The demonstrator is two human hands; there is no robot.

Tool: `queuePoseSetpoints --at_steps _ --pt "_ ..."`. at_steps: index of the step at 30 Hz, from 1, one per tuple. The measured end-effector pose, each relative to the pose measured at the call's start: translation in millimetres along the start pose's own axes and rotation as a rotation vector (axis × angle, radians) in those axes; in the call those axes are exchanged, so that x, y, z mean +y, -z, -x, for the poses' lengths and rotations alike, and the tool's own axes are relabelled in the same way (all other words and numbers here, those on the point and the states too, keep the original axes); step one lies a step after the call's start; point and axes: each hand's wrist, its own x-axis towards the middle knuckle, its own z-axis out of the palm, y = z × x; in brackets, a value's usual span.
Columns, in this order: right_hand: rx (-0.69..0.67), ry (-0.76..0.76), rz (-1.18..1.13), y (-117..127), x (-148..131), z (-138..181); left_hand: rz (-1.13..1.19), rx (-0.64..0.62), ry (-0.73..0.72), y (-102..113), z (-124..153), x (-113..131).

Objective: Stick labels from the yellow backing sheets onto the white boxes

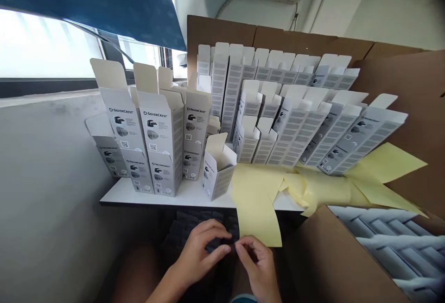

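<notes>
My left hand [200,247] and my right hand [256,255] meet low in front of me, below the white table's front edge [156,197]. Both pinch a small dark item [218,244] between their fingertips; I cannot make out what it is. It sits over a dark pile on my lap. One open white SilverCrest box [217,169] stands alone nearest my hands, tilted, flaps up. To its left stand several more open SilverCrest boxes [158,141], stacked two high.
Rows of open white boxes [295,117] lean against brown cardboard walls [222,32] at the back. Yellow backing sheets [257,201] lie over the table edge. A brown carton [333,256] with flat white boxes [392,238] stands at the lower right. A grey wall is on the left.
</notes>
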Motion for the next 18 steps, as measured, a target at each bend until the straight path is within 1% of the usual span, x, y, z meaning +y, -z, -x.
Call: queuePoseSetpoints --at_steps 1,3,4,5,6,8,10,13,15,16,18 --pt "0.01 0.0 -0.006 1 1 -1 0.016 0.078 -0.022 1 -1 -5" --pt "0.035 -0.005 -0.021 3 2 -4 -0.006 0.297 -0.057 4 -8 -16" --pt "0.052 -0.011 -0.031 4 2 -5 -0.044 0.396 -0.046 6 -15 -22" --pt "0.065 -0.02 -0.038 6 2 -5 -0.095 0.465 -0.013 9 -23 -28" --pt "0.068 -0.034 -0.042 7 1 -5 -0.145 0.493 0.038 12 -32 -33" --pt "0.045 -0.068 -0.038 10 0 -5 -0.214 0.466 0.155 18 -51 -41" --pt "0.002 -0.089 -0.026 14 1 -4 -0.24 0.397 0.26 21 -67 -47" --pt "-0.007 -0.055 -0.026 18 3 -6 -0.236 0.328 0.362 22 -79 -52" --pt "0.02 0.008 -0.024 16 4 -8 -0.237 0.327 0.357 21 -80 -54" --pt "0.04 0.058 -0.022 14 4 -8 -0.236 0.332 0.324 21 -78 -54" --pt "0.094 0.192 -0.025 7 0 -9 -0.224 0.336 0.214 20 -72 -50"
